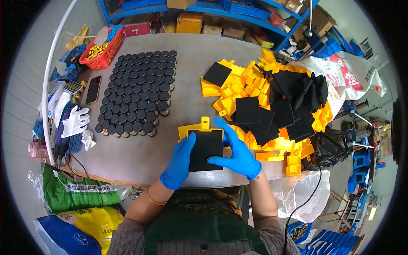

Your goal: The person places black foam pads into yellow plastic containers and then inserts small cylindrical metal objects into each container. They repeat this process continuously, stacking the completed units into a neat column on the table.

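Black pad (206, 152) in both gloved hands, low over the near edge of the grey table (191, 80), in front of the apron (199, 229). Near-rectangular, flat face up, long axis roughly straight away from the body, slightly longer that way than across. Yellow piece (205, 127) at the pad's far edge, its tab pointing away from the person; whether the two are joined, can't tell. Left hand (176, 159) grasps the pad's left side, thumb up along the edge; right hand (238, 155) grips the right side, thumb over the near right corner, index finger reaching forward. Loose yellow parts (232, 90) heaped to the right, pointing every which way, loose black pads (247, 110) on top. Black-capped jars (142, 87) stand upright in rows, left.
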Motion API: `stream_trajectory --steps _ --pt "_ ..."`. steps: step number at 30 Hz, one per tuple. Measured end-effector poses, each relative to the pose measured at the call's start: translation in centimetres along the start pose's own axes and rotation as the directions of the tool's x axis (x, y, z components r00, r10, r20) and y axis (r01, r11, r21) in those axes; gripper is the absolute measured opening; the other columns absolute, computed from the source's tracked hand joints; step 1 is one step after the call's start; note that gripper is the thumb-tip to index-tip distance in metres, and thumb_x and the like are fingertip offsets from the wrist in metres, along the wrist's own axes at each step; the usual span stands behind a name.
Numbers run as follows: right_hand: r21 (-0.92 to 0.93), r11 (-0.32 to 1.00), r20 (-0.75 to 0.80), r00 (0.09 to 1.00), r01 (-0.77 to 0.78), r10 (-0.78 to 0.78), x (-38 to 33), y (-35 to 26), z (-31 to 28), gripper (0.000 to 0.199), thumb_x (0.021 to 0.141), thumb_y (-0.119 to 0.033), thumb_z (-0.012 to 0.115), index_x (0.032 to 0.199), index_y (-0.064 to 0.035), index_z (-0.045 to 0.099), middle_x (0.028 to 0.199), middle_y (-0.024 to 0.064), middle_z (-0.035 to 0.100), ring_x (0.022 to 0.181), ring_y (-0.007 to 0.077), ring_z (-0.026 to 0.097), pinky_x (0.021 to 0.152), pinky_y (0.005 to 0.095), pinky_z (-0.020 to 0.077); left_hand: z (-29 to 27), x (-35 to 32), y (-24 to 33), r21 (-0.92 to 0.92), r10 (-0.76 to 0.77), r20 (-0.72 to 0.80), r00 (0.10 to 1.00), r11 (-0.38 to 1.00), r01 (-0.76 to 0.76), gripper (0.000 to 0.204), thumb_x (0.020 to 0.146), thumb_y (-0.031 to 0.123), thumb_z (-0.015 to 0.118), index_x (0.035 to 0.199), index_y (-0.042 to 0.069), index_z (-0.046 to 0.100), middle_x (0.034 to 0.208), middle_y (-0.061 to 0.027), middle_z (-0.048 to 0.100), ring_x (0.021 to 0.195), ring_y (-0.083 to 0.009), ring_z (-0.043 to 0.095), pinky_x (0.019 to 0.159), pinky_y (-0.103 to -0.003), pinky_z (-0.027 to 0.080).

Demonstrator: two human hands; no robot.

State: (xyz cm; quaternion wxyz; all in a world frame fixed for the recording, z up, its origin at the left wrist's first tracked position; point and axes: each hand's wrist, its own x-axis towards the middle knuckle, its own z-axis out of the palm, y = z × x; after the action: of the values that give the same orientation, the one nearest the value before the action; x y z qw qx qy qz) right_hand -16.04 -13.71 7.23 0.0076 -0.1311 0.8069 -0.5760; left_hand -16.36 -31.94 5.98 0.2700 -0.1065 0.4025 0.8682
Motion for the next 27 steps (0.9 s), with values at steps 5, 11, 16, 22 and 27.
stream_trajectory --steps 5,11,16,22,27 --pt "-0.142 0.990 0.101 0.994 -0.012 0.027 1.0 0.1 -0.2 0.070 0.073 -0.025 0.076 0.129 -0.0126 0.035 0.095 0.0190 0.063 0.084 0.0281 0.066 0.067 0.0343 0.0510 -1.6 -0.3 -1.6 0.237 0.090 0.190 0.978 0.962 -0.135 0.045 0.084 0.005 0.054 0.127 0.002 0.043 0.111 -0.0099 0.058 0.096 -0.0166 0.060 0.077 -0.029 0.051" --pt "-0.207 0.973 0.139 0.982 -0.096 0.127 3.4 -1.1 1.7 0.028 0.087 -0.023 0.062 0.107 -0.0071 0.053 0.070 0.0123 0.058 0.059 0.0183 0.057 0.053 0.0310 0.0425 -4.4 -1.4 -1.7 0.238 0.196 0.039 0.980 0.951 -0.199 0.051 0.078 -0.005 0.053 0.128 0.000 0.041 0.115 -0.0104 0.055 0.100 -0.0172 0.057 0.081 -0.031 0.050" --pt "-0.249 0.931 0.201 0.955 0.267 -0.220 9.0 2.3 6.4 0.034 0.089 -0.027 0.056 0.118 -0.0088 0.053 0.077 0.0132 0.061 0.070 0.0264 0.060 0.063 0.0381 0.0465 -9.4 -3.3 -1.4 0.185 0.224 0.066 0.972 0.955 -0.233 0.044 0.084 0.007 0.056 0.126 0.001 0.044 0.114 -0.0105 0.057 0.101 -0.0220 0.059 0.080 -0.037 0.052" --pt "-0.782 0.558 0.188 0.959 0.278 -0.213 14.9 5.3 12.4 0.035 0.085 -0.028 0.057 0.114 -0.0094 0.054 0.083 0.0147 0.062 0.078 0.0318 0.060 0.069 0.0411 0.0476 -11.6 -4.3 -1.3 -0.068 0.009 -0.168 0.986 0.997 -0.021 0.046 0.088 0.035 0.052 0.123 0.006 0.047 0.111 -0.0114 0.060 0.096 -0.0244 0.062 0.072 -0.037 0.055" --pt "-0.450 0.892 0.139 0.990 0.041 0.025 13.0 4.4 9.7 0.026 0.083 -0.020 0.062 0.104 -0.0071 0.054 0.087 0.0119 0.062 0.083 0.0285 0.060 0.070 0.0389 0.0474 -11.3 -3.7 -1.1 0.054 0.035 -0.170 0.985 0.998 -0.026 0.045 0.090 0.035 0.051 0.125 0.007 0.046 0.116 -0.0109 0.058 0.098 -0.0232 0.062 0.072 -0.040 0.055"
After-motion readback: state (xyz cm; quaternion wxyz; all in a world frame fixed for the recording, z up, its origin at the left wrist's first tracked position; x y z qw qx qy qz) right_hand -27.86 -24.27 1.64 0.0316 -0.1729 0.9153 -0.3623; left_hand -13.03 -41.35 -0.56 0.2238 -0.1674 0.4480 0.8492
